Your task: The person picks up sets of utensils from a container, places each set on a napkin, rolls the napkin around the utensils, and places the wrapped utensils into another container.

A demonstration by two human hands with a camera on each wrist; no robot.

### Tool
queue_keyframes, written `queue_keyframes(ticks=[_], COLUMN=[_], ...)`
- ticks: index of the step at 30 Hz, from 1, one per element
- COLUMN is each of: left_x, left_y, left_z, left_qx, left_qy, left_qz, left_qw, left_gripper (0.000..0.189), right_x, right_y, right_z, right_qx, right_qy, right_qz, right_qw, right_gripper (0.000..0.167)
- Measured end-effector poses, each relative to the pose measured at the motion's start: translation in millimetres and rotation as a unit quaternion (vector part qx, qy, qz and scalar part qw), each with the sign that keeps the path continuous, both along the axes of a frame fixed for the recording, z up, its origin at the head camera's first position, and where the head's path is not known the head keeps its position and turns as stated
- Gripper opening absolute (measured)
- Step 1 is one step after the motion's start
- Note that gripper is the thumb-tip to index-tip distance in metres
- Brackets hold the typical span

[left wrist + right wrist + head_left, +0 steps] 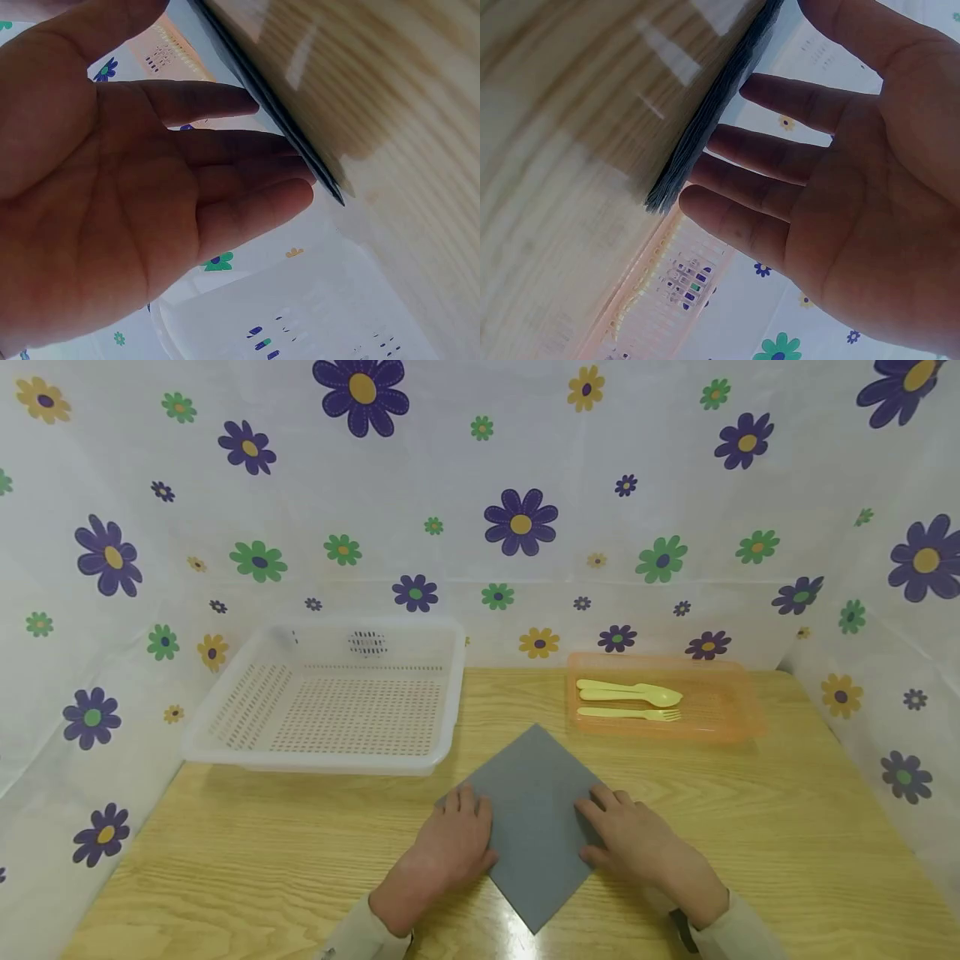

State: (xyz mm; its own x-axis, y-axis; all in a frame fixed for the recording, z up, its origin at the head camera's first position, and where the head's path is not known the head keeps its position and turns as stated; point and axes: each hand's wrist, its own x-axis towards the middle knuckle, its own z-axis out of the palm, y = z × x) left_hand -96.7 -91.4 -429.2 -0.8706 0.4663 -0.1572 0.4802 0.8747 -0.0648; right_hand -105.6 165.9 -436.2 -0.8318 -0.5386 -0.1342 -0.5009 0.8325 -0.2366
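Note:
A grey folded napkin [536, 827] lies flat on the wooden table, turned so that one corner points toward me. Its layered edge [705, 120] shows in the right wrist view, and a thinner dark edge [277, 112] in the left wrist view. My left hand [453, 839] rests with its fingertips on the napkin's left corner. On the right corner lie the fingertips of my right hand [633, 839]. Both hands have their fingers extended, palms down, the thumbs beside the napkin's near edges.
A white perforated basket [442, 727] stands at the back left. At the back right is an orange tray [720, 727] holding yellow spoons [630, 695] and a yellow fork [630, 714]. A flower-printed sheet [480, 485] closes off the back and sides of the table [787, 827].

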Motion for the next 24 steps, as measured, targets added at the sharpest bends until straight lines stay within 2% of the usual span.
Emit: queue_keyframes(ticks=[24], left_x=[2.6], left_y=[0.9], left_z=[-0.9], left_qx=[0.018], left_qy=[0.005], left_qz=[0.005], left_qw=[0.9998], left_gripper=[0.066], right_x=[-1.8], right_y=[1.2], right_z=[-1.3], right_qx=[-0.010], right_qy=[0.004], right_qz=[0.000], right_qw=[0.9999], right_gripper=[0.054])
